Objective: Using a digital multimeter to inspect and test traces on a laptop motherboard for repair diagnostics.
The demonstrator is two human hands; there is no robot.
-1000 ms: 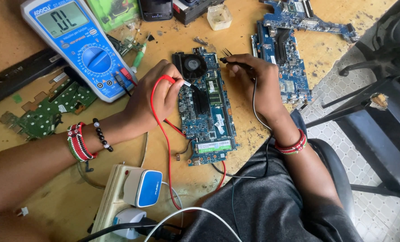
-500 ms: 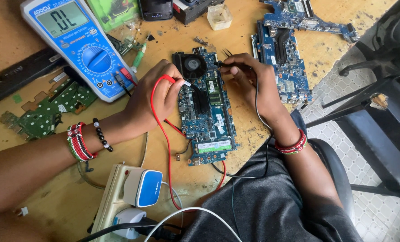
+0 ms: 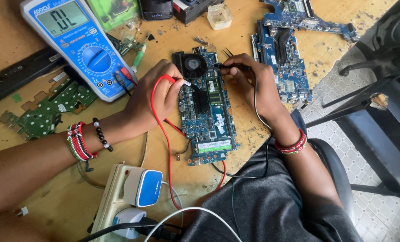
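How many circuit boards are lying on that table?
4: a blue board under both hands, a blue board right of it, another blue board at the top right, a green board beside the multimeter. Clutter up top may hide more.

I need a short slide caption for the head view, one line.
Left hand and right hand hold probes on a blue circuit board beside a multimeter.

The single head-worn camera looked steeply down from above the person's lap, close over the worn wooden tabletop (image 3: 25, 27). It faced forward across the left hand (image 3: 157, 96) and right hand (image 3: 249, 83), both near the frame's centre. Beyond the right hand, the pale patterned floor (image 3: 343, 130) showed, probably well below.
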